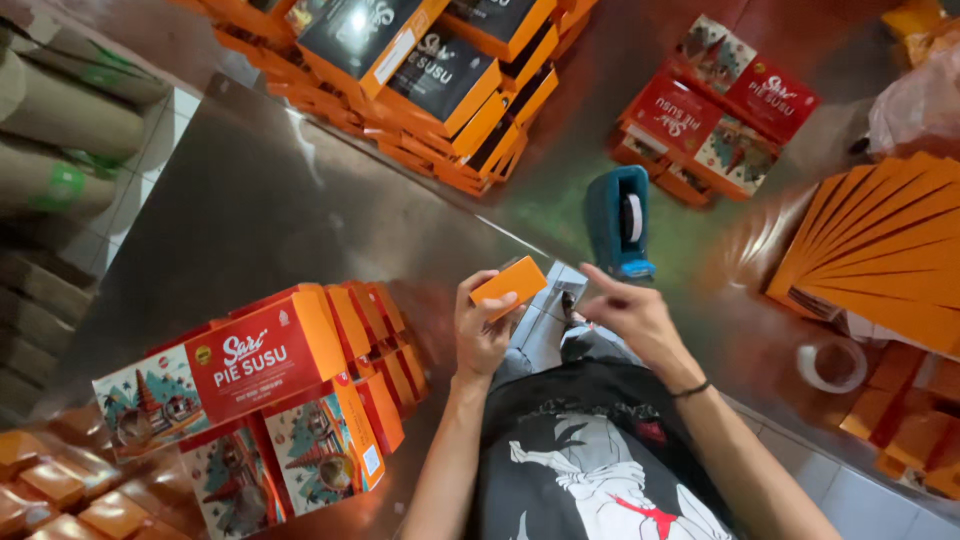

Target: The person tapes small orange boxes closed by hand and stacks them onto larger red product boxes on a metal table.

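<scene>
My left hand [482, 335] grips a small orange box [510, 281] by one end, just above the edge of the steel table [250, 210]. My right hand [632, 312] hovers beside it with fingers spread, holding nothing, its fingertips near the teal tape dispenser [618, 222] standing on the table. A dark band sits on my right wrist.
Stacked red-and-orange printed cartons [250, 390] lie at the lower left. More cartons [420, 80] pile at the top, and a red pile [715, 105] sits at upper right. Flat orange sheets [880, 245] fan out at right, beside a tape roll [832, 363]. Cardboard rolls [60, 130] lie at left.
</scene>
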